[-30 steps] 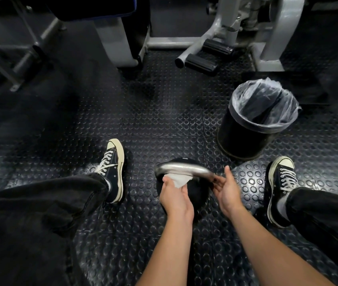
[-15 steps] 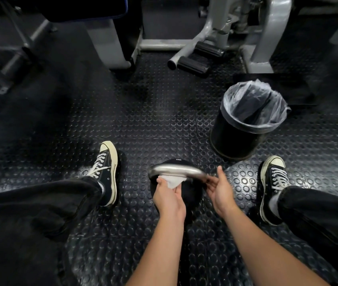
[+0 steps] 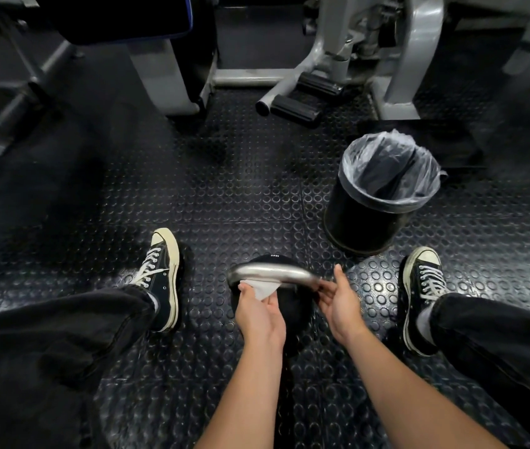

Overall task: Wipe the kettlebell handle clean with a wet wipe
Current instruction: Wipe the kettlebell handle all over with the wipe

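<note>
Currently the wet wipe (image 3: 265,288) is being pinched in the curled fingers of the left hand (image 3: 259,314) and pressed up against the underside of the kettlebell handle (image 3: 273,273). The kettlebell (image 3: 293,306) is being kept on the studded rubber floor (image 3: 224,196), between the two shoes. The handle's right end is being gripped and steadied by the right hand (image 3: 338,298). To do the wiping well, the wipe should probably be wrapped round the bar and drawn along its whole length, underside included, with firm pressure. A lined bin (image 3: 380,202) is standing near for the used wipe.
</note>
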`<action>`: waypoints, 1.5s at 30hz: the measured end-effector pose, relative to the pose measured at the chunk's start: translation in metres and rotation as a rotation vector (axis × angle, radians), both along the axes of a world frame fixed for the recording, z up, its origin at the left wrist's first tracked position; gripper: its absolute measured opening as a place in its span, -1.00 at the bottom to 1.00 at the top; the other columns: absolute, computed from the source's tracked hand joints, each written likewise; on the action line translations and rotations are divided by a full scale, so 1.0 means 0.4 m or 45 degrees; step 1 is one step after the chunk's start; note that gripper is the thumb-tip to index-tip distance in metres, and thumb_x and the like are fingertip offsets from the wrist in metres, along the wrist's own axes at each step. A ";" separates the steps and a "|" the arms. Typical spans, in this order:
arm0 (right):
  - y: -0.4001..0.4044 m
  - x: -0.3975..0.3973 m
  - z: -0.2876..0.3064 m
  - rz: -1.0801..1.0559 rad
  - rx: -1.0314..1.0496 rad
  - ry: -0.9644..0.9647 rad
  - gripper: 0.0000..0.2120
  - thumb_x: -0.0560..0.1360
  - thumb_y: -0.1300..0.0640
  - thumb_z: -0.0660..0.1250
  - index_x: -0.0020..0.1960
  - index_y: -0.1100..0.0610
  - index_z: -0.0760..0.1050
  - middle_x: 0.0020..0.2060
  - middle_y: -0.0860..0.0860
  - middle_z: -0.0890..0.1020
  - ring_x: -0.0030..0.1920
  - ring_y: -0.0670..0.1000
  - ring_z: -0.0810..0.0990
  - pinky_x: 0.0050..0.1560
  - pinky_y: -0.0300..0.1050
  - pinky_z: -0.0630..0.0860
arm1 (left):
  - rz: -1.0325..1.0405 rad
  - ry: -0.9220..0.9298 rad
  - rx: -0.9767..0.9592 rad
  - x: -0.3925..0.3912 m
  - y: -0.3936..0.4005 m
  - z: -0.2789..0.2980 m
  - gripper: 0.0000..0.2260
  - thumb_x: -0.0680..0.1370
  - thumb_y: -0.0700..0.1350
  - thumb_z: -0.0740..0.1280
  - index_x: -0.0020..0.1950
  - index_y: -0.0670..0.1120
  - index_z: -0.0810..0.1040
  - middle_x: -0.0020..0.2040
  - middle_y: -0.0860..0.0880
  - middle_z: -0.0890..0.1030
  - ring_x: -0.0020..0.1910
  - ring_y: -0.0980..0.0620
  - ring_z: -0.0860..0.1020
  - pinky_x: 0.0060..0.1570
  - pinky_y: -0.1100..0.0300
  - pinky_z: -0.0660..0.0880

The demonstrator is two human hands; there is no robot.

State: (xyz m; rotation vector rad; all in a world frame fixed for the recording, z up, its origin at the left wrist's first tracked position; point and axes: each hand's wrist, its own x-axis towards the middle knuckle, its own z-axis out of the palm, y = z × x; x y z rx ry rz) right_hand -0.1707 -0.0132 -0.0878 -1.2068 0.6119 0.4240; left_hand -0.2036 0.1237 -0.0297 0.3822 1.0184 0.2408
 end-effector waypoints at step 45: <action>0.004 -0.001 0.005 -0.037 0.040 0.031 -0.48 0.67 -0.22 0.15 0.11 0.23 0.61 0.08 0.17 0.72 0.12 0.02 0.66 0.36 0.02 0.50 | -1.033 0.315 0.648 0.005 0.193 0.148 -0.74 0.70 -0.10 0.23 0.24 -0.26 0.53 0.09 -0.19 0.65 0.01 -0.07 0.66 -0.15 0.13 0.65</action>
